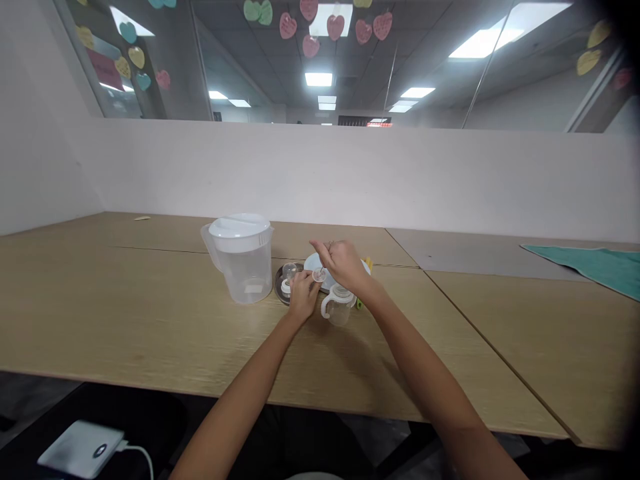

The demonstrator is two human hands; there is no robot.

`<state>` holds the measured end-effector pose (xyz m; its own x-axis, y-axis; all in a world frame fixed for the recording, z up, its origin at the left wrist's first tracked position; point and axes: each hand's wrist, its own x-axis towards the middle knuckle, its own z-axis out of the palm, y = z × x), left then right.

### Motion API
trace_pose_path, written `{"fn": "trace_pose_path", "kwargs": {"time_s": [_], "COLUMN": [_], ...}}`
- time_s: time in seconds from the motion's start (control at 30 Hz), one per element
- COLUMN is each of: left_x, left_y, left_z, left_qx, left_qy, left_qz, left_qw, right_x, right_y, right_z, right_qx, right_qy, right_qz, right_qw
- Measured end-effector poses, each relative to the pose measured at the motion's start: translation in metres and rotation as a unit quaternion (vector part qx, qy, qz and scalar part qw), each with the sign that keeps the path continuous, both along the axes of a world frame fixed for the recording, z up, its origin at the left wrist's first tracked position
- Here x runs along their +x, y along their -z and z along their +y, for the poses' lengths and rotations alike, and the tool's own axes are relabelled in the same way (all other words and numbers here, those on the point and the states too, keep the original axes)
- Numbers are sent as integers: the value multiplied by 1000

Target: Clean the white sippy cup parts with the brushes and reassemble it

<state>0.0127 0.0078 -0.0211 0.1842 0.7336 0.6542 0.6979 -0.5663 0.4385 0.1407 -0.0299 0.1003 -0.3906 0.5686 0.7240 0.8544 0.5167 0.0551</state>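
My left hand (303,295) is closed round a small clear cup-like piece (319,274), its round opening facing up. Just above that opening, my right hand (341,263) is closed with the thumb pointing left; a thin stick-like thing seems to run from it into the piece, too small to name. In front of my right wrist stands a clear baby bottle (340,312) with a white handle. To the left of my left hand is a round metal dish (279,295) holding a clear dome-shaped piece (289,270) and a white ring (285,287).
A large clear pitcher (245,270) with a white lid stands left of the dish. Behind my hands lies a pale plate (311,262), with something yellow (369,263) beside it. A green cloth (595,263) lies far right. The wall (320,173) bounds the table's back.
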Motion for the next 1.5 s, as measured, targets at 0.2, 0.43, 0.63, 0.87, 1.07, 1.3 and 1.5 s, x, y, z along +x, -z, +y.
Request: {"fn": "trace_pose_path", "kwargs": {"time_s": [0.2,0.43,0.63,0.87,1.07,1.3,1.5], "left_x": [0,-2,-2,-2,-2,-2,-2], "left_y": [0,-1,-4,-4,-4,-4,-4], "left_z": [0,-1,-3,-4,-3,-3,-4], "left_qx": [1,-6,-9,-8,-12,-16,-13], "left_qy": [2,11,15,15,18,15,18], "left_qz": [-3,3,-2,3,0,-6,-7], "left_qw": [1000,1000,1000,1000,1000,1000,1000], "right_x": [5,3,1,3,0,1,0], "right_y": [3,-6,-8,-9,-8,-11,-14], "right_z": [6,-3,-8,-7,-9,-14,-16], "right_qx": [24,-26,-19,-17,-3,-9,-10], "right_qy": [51,55,83,91,85,93,104], "right_qz": [-35,-74,-122,-100,-128,-143,-158], "right_qw": [998,995,989,991,988,985,982]}}
